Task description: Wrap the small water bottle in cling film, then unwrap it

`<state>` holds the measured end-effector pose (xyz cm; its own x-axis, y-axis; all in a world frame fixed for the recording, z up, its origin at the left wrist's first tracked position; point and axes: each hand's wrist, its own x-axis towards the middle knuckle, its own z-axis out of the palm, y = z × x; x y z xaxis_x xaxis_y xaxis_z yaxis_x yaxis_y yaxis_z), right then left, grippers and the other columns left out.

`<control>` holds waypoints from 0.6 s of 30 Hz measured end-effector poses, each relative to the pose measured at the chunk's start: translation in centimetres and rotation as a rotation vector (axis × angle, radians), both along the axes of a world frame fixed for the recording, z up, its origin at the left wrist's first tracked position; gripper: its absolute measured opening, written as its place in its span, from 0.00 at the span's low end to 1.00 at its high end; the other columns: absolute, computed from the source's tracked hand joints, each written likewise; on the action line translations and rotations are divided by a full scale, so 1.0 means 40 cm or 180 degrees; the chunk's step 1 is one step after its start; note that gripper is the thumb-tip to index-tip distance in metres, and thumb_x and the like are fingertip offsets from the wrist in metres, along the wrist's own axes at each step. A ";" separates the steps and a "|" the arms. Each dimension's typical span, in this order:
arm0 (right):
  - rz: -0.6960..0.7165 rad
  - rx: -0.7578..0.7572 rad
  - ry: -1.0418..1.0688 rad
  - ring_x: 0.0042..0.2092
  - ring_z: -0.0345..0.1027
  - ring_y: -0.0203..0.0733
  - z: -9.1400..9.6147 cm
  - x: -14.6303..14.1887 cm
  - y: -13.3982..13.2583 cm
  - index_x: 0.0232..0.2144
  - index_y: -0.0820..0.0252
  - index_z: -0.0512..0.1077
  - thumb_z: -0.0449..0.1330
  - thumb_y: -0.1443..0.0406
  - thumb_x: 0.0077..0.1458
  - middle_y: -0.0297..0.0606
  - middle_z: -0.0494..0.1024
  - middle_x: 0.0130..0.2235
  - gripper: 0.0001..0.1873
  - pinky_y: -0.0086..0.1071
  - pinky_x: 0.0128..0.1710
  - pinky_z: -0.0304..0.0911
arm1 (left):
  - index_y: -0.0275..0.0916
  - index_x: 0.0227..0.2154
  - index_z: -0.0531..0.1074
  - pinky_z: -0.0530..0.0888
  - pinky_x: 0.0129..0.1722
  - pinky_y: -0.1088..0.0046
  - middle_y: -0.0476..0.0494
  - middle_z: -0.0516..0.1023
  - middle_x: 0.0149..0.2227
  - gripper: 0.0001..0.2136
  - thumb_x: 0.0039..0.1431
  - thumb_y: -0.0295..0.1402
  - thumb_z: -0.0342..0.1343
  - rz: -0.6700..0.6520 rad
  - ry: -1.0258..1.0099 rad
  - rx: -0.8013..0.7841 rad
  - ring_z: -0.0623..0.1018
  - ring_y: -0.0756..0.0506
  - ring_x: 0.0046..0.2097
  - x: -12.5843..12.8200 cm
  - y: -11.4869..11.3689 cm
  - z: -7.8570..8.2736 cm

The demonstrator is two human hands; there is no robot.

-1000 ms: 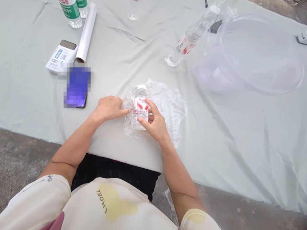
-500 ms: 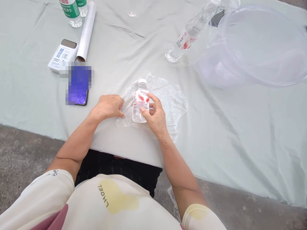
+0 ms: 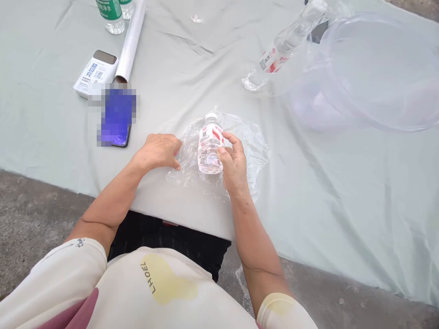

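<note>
A small clear water bottle (image 3: pixel 210 153) with a white cap and a red-and-white label rests on a crumpled sheet of clear plastic film (image 3: pixel 254 151). Its cap points away from me. My right hand (image 3: pixel 236 164) grips it from the right side, thumb on the front and index finger along the label; the other fingers are partly hidden. At the film's left edge is my left hand (image 3: pixel 160 151), fingers curved downward with a gap between thumb and index finger. Whether its fingertips touch the film is hard to see.
Further left lie a phone (image 3: pixel 118 119), a white box-shaped device (image 3: pixel 96 73) and a white roll (image 3: pixel 131 43), with green-labelled bottles (image 3: pixel 111 16) behind. A wrapped bottle (image 3: pixel 277 55) and a large clear plastic basin (image 3: pixel 380 125) are at right. A grey-green cloth (image 3: pixel 325 219) covers the table.
The bottle has turned a little under my right hand, so its label now shows a different side, with the barcode. The whole view has shifted slightly. My left hand keeps its place by the film.
</note>
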<state>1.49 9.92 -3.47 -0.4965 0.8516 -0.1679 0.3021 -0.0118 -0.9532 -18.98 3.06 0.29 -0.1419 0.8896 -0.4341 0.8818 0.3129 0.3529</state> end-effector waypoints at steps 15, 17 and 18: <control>-0.0246 0.1261 -0.0639 0.38 0.69 0.43 0.010 -0.008 -0.025 0.60 0.45 0.65 0.55 0.45 0.60 0.39 0.75 0.47 0.29 0.39 0.40 0.68 | 0.40 0.19 0.63 0.58 0.28 0.68 0.47 0.71 0.25 0.11 0.52 0.35 0.56 -0.0231 -0.0216 -0.0004 0.72 0.44 0.30 -0.008 -0.011 0.014; -0.0501 0.1278 -0.0507 0.40 0.70 0.43 0.016 0.015 -0.005 0.55 0.47 0.69 0.53 0.47 0.62 0.39 0.76 0.46 0.24 0.38 0.39 0.69 | 0.40 0.20 0.61 0.58 0.28 0.68 0.47 0.70 0.24 0.11 0.54 0.36 0.55 -0.0171 -0.0453 0.0162 0.71 0.45 0.29 -0.006 -0.022 0.022; -0.0604 0.1272 -0.0466 0.40 0.71 0.43 0.019 0.029 0.007 0.52 0.49 0.71 0.53 0.48 0.62 0.39 0.76 0.45 0.22 0.39 0.40 0.69 | 0.41 0.21 0.61 0.59 0.27 0.68 0.47 0.69 0.24 0.11 0.54 0.36 0.54 -0.0110 -0.0552 0.0237 0.71 0.45 0.29 -0.002 -0.028 0.026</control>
